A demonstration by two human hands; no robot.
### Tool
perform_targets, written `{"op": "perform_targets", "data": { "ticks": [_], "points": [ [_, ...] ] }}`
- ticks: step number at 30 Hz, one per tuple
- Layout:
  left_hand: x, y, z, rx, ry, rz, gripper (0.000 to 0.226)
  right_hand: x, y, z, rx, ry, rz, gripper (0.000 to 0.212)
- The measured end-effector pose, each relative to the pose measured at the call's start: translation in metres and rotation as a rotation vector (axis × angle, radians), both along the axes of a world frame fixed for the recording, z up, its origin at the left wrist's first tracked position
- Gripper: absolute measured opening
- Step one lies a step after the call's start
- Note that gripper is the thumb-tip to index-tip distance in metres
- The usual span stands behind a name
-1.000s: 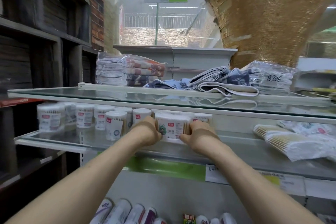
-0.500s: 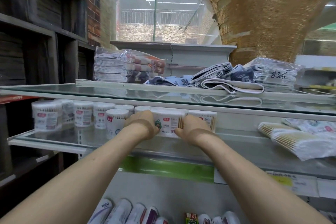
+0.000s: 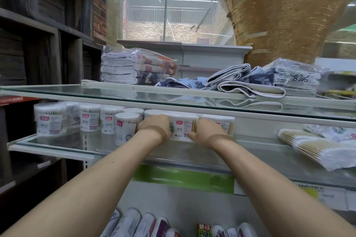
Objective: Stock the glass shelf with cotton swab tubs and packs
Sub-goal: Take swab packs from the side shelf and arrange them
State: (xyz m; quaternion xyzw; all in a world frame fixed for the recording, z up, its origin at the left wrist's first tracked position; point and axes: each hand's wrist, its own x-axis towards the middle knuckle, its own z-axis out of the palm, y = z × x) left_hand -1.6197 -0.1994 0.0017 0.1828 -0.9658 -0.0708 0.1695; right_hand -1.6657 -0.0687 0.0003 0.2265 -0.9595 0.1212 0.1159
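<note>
both hands have gone a little deeper under the upper pane since a second ago, and the tub between them has gone in with them. your left hand (image 3: 154,127) curls round the left flank of the cotton swab tub (image 3: 182,127), knuckles toward you. your right hand (image 3: 207,131) clasps the right flank, thumb low at the front. neither hand is spread wide: each is closed on the same tub, though the fingertips behind it are hidden.

the tub stands upright, long axis vertical, straight ahead of you and squarely between your wrists, so neither arm is clearly nearer. it rests about mid-width on the glass shelf (image 3: 57,140), its lid close beneath the upper shelf (image 3: 57,90). you look to be seating it in line, and that turns on the tight headroom and the neighbours. a front tub (image 3: 126,129) stands just beside your left hand, and a neighbour tub (image 3: 225,123) stands just beyond your right knuckles.

the tub is a stiff clear plastic cylinder with a white lid and a paper label, wooden sticks showing through. it should slide readily on smooth glass, and may tip if you push high. further left stands the tub row (image 3: 90,119). well to the right, soft crinkly swab packs (image 3: 308,148) lie flat. above, folded towels (image 3: 134,67) sit in film.
</note>
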Motion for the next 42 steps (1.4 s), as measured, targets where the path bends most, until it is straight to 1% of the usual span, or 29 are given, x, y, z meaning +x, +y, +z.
{"op": "perform_targets", "data": {
  "ticks": [3, 5, 11, 14, 16, 19, 21, 23, 27, 29, 32, 36, 42],
  "points": [
    [-0.003, 0.001, 0.0, 0.002, -0.011, -0.004, 0.028, -0.003, -0.001, -0.001, -0.015, 0.0, 0.015, 0.018],
    [-0.005, 0.002, 0.0, -0.003, -0.012, 0.001, 0.026, -0.003, -0.003, -0.002, -0.025, 0.004, 0.026, 0.015],
    [0.0, 0.008, 0.001, -0.029, -0.023, 0.022, 0.027, 0.0, 0.001, -0.001, -0.031, -0.008, 0.034, 0.026],
    [0.005, 0.012, 0.004, -0.078, -0.033, 0.041, 0.031, 0.004, 0.007, 0.0, -0.048, -0.038, 0.038, 0.021],
    [0.011, 0.017, 0.007, -0.144, -0.045, 0.073, 0.033, 0.007, 0.012, 0.0, -0.072, -0.05, 0.029, 0.023],
    [0.019, 0.029, 0.01, -0.247, -0.05, 0.094, 0.028, 0.01, 0.022, 0.0, -0.078, -0.044, 0.005, 0.018],
    [0.022, 0.039, 0.012, -0.267, -0.044, 0.065, 0.026, 0.015, 0.029, 0.001, -0.063, -0.032, -0.037, 0.027],
    [0.023, 0.049, 0.013, -0.25, -0.027, 0.027, 0.027, 0.018, 0.038, 0.003, -0.055, -0.016, -0.064, 0.02],
    [0.023, 0.077, 0.014, -0.229, 0.005, -0.086, 0.021, 0.026, 0.068, 0.007, -0.011, 0.023, -0.099, 0.029],
    [0.018, 0.092, 0.015, -0.206, 0.012, -0.137, 0.016, 0.032, 0.087, 0.009, 0.023, 0.061, -0.099, 0.026],
    [0.012, 0.117, 0.017, -0.219, 0.007, -0.198, 0.008, 0.04, 0.119, 0.007, 0.008, 0.129, -0.106, 0.019],
    [0.006, 0.153, 0.018, -0.258, 0.042, -0.291, 0.015, 0.045, 0.157, 0.003, -0.001, 0.194, -0.141, 0.022],
    [-0.011, 0.199, 0.02, -0.259, 0.017, -0.382, 0.017, 0.048, 0.208, 0.004, -0.003, 0.208, -0.228, 0.022]
  ]
}}
